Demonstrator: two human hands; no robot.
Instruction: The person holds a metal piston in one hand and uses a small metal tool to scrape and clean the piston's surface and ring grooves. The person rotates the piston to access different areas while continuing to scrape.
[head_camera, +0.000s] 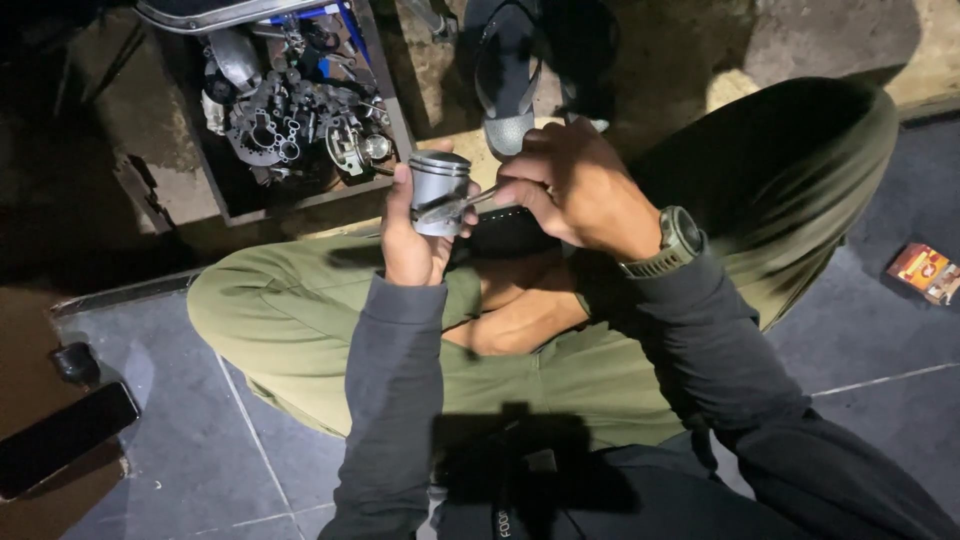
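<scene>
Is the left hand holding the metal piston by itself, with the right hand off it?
No: the left hand holds the piston while the right hand works a thin metal tool against it.

A mechanic's floor-level workshop: tray (395, 110) of greasy engine parts (290, 110), bare tiled floor (200, 440), harsh spot lighting.

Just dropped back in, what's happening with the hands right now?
A person sits cross-legged on a dark tiled floor. The left hand grips a metal piston upright, while the right hand presses a slim metal tool against the piston's side. Ahead lies a tray of assorted metal parts, with a sandal beside it. A dark phone rests on the floor at left.
</scene>
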